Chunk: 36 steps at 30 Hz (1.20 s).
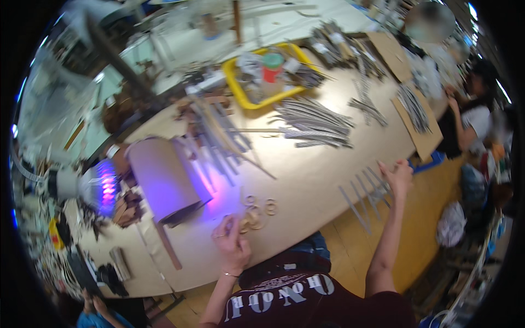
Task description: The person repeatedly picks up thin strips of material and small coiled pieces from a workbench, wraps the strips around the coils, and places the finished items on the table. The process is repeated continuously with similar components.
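- Slim grey flat strips [355, 203] overhang the near-right edge of the tan table [306, 180], beside the right hand [397, 176], fingers apart; arranging them seems underway.
- Left hand [233, 243]: fingers curled beside thin tan coils [252, 220]; blur hides any grip.
- The next move likely calls for steadying overhanging ends.
- Open tabletop lies left of the strips.

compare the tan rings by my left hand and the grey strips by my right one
The tan rings curl into loops, while the grey strips run straight. The rings sit clustered on the table; the strips are spaced out and extend past its edge. Both look slender.
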Available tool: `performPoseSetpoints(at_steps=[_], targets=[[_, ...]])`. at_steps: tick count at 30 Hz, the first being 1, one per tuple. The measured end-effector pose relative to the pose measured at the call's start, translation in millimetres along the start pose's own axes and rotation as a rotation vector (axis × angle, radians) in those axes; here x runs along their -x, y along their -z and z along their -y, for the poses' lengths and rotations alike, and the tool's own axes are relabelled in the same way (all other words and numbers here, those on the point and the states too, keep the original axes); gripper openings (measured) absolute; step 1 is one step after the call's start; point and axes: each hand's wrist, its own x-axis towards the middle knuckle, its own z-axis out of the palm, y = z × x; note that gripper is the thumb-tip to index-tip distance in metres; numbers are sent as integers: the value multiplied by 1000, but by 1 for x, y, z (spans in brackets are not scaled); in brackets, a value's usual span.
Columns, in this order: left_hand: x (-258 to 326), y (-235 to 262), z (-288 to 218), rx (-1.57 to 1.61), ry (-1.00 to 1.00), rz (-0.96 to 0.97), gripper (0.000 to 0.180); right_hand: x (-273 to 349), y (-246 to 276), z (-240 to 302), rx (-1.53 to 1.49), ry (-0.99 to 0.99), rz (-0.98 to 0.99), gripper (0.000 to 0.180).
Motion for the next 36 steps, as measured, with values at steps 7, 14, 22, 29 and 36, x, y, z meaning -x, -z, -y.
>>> performPoseSetpoints(at_steps=[7,14,22,29,36], targets=[[-1,9,-2,107,-50,-60,40,87,13,150,-678,712,-126,19],[0,6,1,155,-33,-160,24,188,13,355,-712,932,354,25],[-8,6,5,196,-2,-177,27,189,-20,395,-613,805,469,25],[-52,38,11,233,-193,-128,27,174,-15,386,-1367,593,1007,14],[-116,59,-19,500,109,-186,25,185,36,358,-1534,824,1186,10]])
